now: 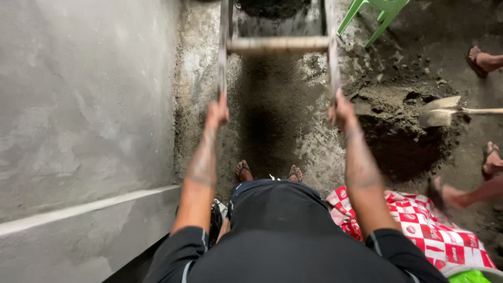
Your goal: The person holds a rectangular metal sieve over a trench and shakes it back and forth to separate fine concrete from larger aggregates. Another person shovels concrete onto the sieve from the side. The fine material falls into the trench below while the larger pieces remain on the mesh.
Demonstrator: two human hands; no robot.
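Hands are gripping the two side rails of a wooden ladder: the left hand [217, 111] is closing around the left rail, the right hand [340, 109] is wrapping the right rail, both at the same height, just below the one rung [277, 45] that shows. The ladder [331, 57] is rising away from the person, its rails running up past the top edge of the view, so its foot and full length are staying out of sight. Judging by the rough, grey, mortar-crusted timber, it is likely handling as a stiff, fairly heavy thing with a gritty, non-slippery surface, possibly splintery; the rails, where the hands already are, look like the sound place to hold, with the rung as a second choice. Directly under the hands, the person's feet in sandals [242, 170] are standing on damp, dark ground [272, 131]. Left of the left hand, a smooth plastered wall [84, 105] is running alongside. Right of the right hand, a heap of wet mortar [403, 147] is lying on the floor with a shovel [439, 111] blade resting on it, other people's feet [482, 60] are showing near it, a red-and-white printed sack [429, 230] is lying nearer the person, and a green plastic chair [380, 13] is standing beyond.
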